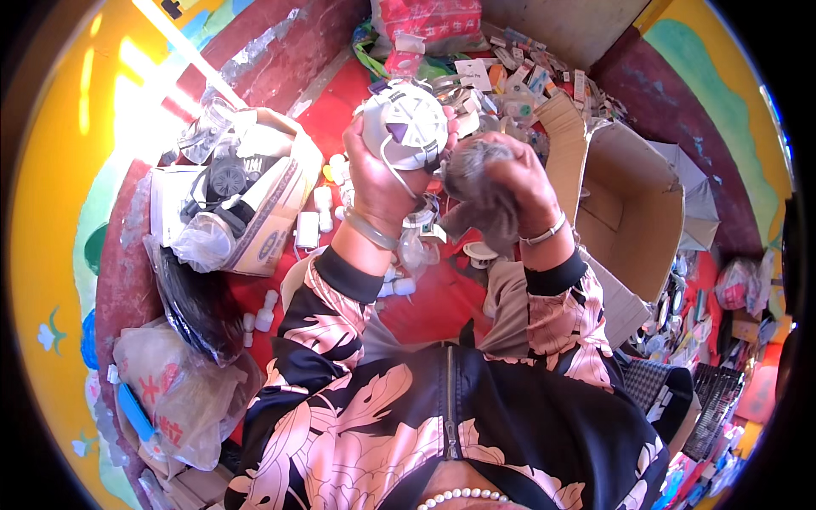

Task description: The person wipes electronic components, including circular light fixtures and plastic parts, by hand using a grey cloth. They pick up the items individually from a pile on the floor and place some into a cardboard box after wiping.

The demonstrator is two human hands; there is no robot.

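My left hand (378,174) is wrapped round a white, round, domed device (406,126) with a slotted face, a purple patch and a white cord. What kind of device it is I cannot tell. Close by on its right, my right hand (523,183) grips a grey cloth (484,195), which hangs down in folds and is a little blurred. The cloth and the device look slightly apart. Below and between the hands, small white pieces and clear plastic (416,248) lie on a red ground cover (425,310). A round white lid-like piece (480,252) sits under the cloth.
At left stands a cardboard box (285,208) full of clear and black plastic parts. White cylindrical pieces (323,204) lie beside it. An open cardboard box (625,200) stands at right. Piled small goods (531,76) fill the back; plastic bags (183,387) lie lower left.
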